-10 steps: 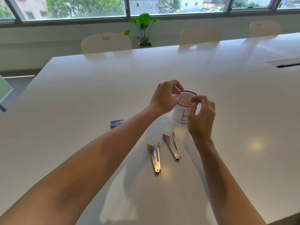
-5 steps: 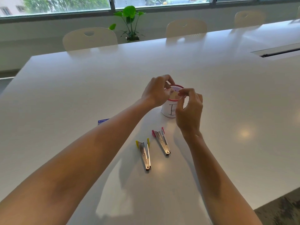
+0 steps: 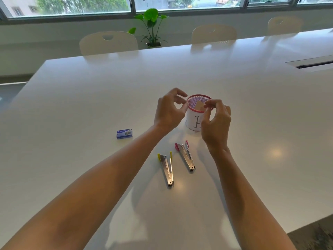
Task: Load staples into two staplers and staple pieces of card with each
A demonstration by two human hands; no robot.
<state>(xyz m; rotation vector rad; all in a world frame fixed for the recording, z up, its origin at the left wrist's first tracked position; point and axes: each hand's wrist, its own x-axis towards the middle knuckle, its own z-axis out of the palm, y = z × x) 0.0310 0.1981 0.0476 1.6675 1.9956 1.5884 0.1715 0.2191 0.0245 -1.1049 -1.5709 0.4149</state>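
Two small metal staplers lie open in a V on the white table: one with yellow ends, one with pink ends. Behind them stands a pink mesh cup wrapped in a white label with a letter on it. A brown piece of card stands inside the cup. My right hand pinches the card's upper right edge over the rim. My left hand hovers just left of the rim, fingers loosely curled and holding nothing. A small blue staple box lies to the left.
Pale chairs line the table's far side, with a potted plant on the sill behind. A cable slot is set into the table at the far right. The table's front right corner ends over dark floor.
Both hands held the card over the cup before. My left hand has let go and drawn slightly left, and the card now sits lower in the cup.
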